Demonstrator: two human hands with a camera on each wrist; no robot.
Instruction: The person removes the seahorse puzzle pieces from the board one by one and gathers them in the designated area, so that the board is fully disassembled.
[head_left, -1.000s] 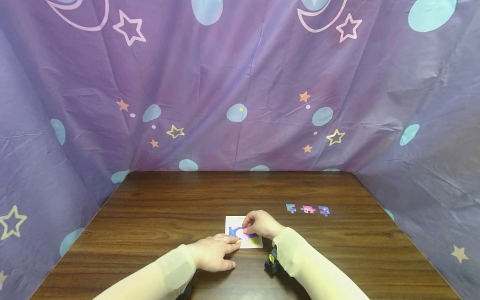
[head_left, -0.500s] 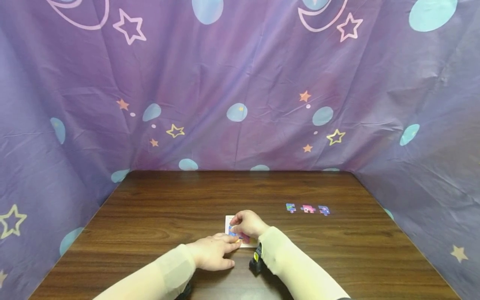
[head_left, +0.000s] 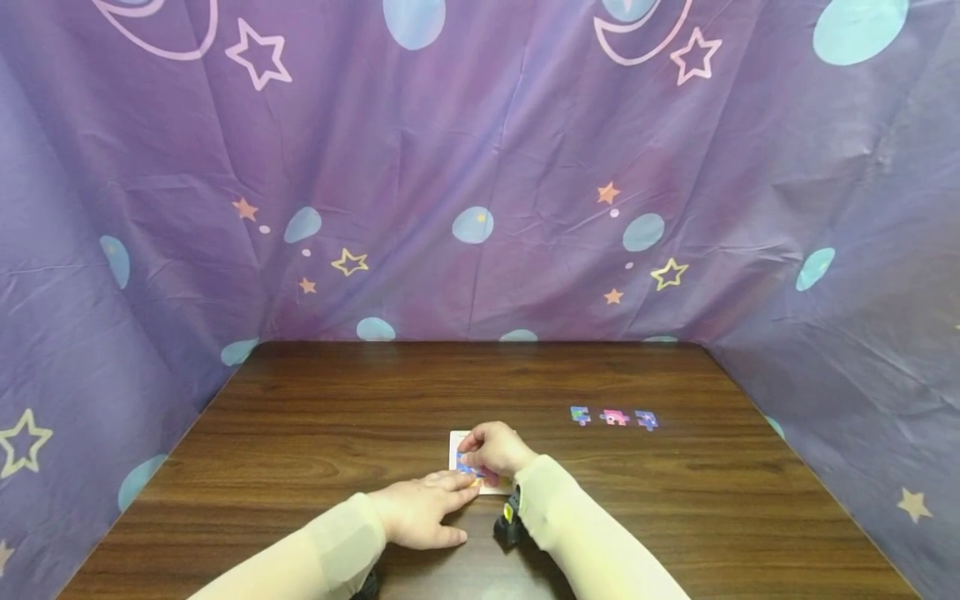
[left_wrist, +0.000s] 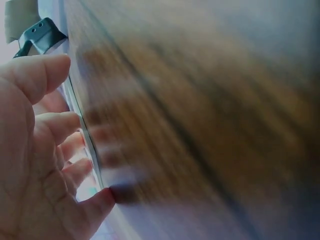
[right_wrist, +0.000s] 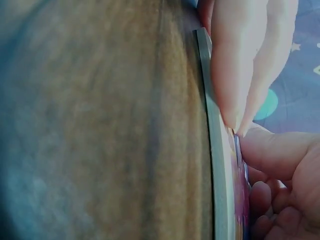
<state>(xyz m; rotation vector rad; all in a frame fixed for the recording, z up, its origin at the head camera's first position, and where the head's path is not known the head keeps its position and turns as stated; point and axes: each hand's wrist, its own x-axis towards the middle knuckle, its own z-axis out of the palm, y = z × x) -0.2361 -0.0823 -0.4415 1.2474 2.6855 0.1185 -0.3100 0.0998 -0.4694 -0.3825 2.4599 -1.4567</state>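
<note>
A small white-bordered jigsaw board (head_left: 454,443) lies flat on the table, blue and pink picture parts showing between the hands. My left hand (head_left: 420,510) rests on its lower left side, fingers fairly straight and thumb spread apart; in the left wrist view, the fingertips (left_wrist: 107,196) meet the board's edge. Over the upper part of the board, my right hand (head_left: 501,448) pinches a jigsaw piece with thumb and forefinger. The right wrist view has the right thumb (right_wrist: 270,152) against the thin piece (right_wrist: 239,160) at the board's face. Most of that piece is hidden.
Three loose jigsaw pieces lie in a row farther back at right: a blue-green one (head_left: 580,414), a pink one (head_left: 615,417) and a blue one (head_left: 647,420). The wooden table (head_left: 315,400) ends at a purple patterned curtain (head_left: 420,167).
Over the board, my right hand has moved left from its right half, then stayed nearly still. My left hand keeps its place on the board. The three loose pieces have not moved.
</note>
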